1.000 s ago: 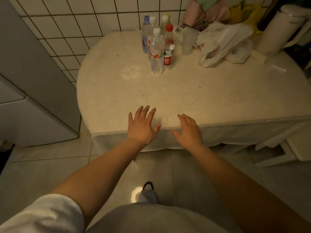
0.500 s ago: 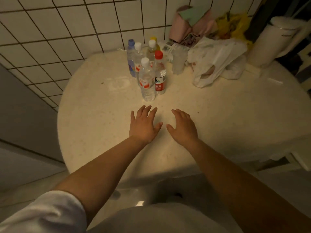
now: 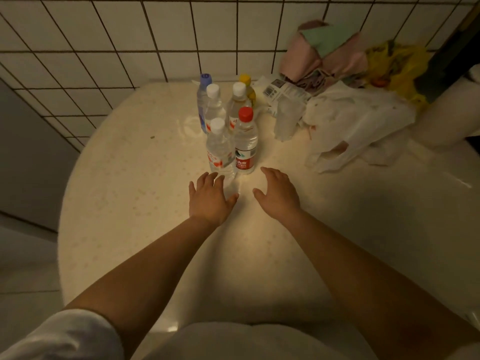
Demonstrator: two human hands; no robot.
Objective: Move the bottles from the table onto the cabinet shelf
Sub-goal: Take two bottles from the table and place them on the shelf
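both hands have advanced across the table [image 3: 124, 193] since half a second ago and now sit just short of the bottle cluster. left hand [image 3: 209, 198] is palm down with fingers spread wide, empty, fingertips right at the base of the front white-capped bottle [image 3: 219, 149]; contact cannot be confirmed. right hand [image 3: 279, 194] is also spread wide, empty, fingertips near the base of the red-capped bottle [image 3: 245, 141], not touching.

six bottles stand upright, packed close, near the table's far edge by the tiled wall [image 3: 130, 42]. front row: white-capped and red-capped. behind them: two more white-capped bottles [image 3: 214, 105] [image 3: 237, 102]. rearmost: blue-capped bottle [image 3: 204, 97] and yellow-capped bottle [image 3: 246, 85].

toward the far right edge: crumpled white plastic bag [image 3: 358, 120], a clear plastic wrapper [image 3: 287, 118], pink and green cloth [image 3: 327, 50], yellow bag [image 3: 397, 63].
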